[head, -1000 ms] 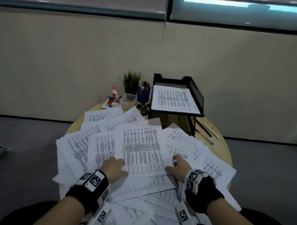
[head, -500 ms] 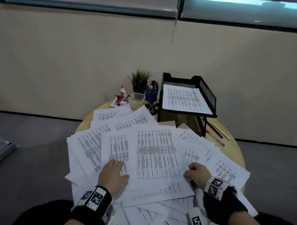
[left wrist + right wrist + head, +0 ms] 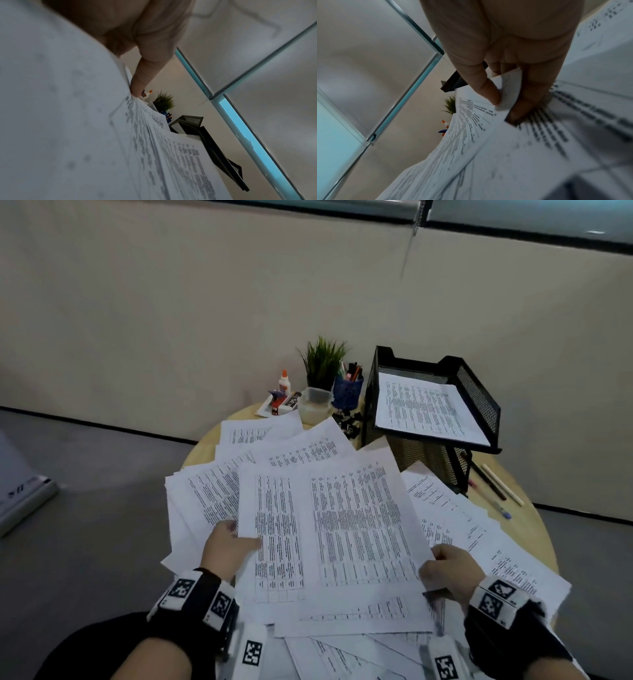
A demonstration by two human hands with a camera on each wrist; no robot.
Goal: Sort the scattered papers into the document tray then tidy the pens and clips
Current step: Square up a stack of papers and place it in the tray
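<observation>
Left hand (image 3: 145, 31) at top of frame, close to lens. One of the fingers (image 3: 143, 79) stretched down, tip pressed against edge of printed papers (image 3: 163, 155). Papers fill lower left, blurred, rows of grey text fanned in several layers. Rest of grip hidden behind the sheets.

Beyond the fingertip: glue bottle (image 3: 145, 94) with orange cap, white body partly hidden. Small green plant (image 3: 164, 100) just beside it. Blue pen cup (image 3: 166, 116) below plant, mostly hidden by paper edge. Black mesh tray (image 3: 221, 151) further right, a white sheet (image 3: 187, 136) showing at its near end.

Beige wall behind. Pale blinds with strips of blue window (image 3: 240, 135) upper right.
</observation>
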